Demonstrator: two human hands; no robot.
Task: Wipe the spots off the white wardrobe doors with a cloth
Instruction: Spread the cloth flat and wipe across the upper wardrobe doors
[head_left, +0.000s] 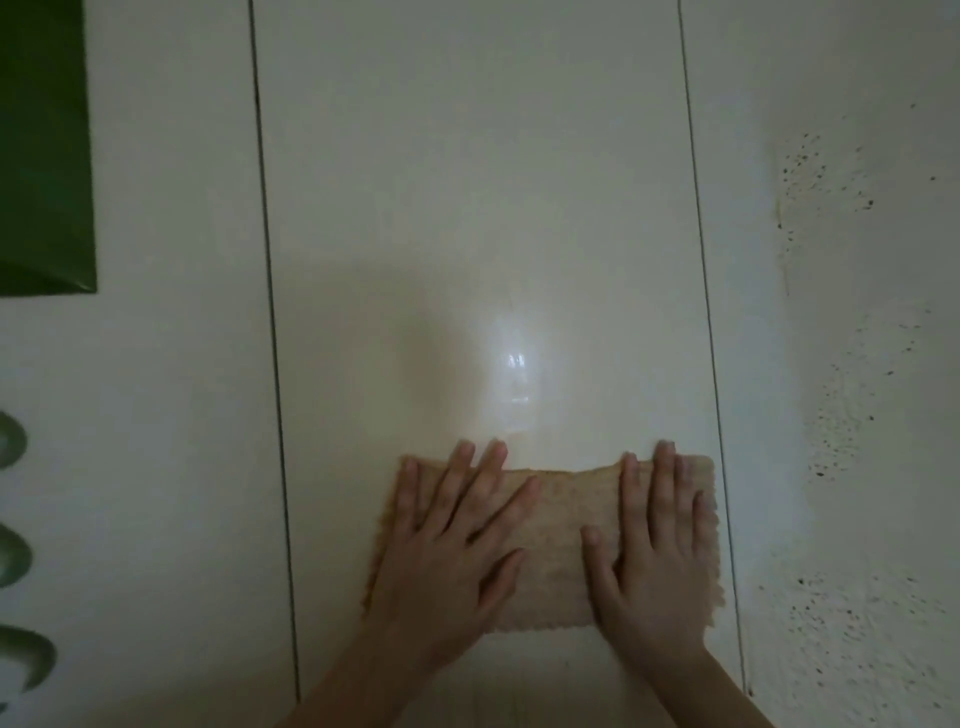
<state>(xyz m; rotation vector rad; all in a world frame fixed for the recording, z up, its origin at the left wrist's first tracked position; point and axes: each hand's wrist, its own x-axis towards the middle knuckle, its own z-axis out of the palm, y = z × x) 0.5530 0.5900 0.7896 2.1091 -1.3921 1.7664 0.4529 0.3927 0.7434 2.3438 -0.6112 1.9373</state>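
A beige cloth (553, 525) lies spread flat against the glossy white wardrobe door (478, 208), low in the middle panel. My left hand (452, 551) presses its left half with the fingers splayed. My right hand (649, 551) presses its right half, fingers flat and pointing up. Both palms lie flat on the cloth rather than gripping it. The cloth's right edge reaches the panel's right seam (711, 364). A bright reflection (514, 379) shines just above the cloth. No spots show on this middle panel.
To the right, a rough white wall (857, 364) carries many small dark specks. The left door panel (171, 364) has a dark green sheet (44, 145) at its top left and green rounded shapes (13, 556) along the left edge.
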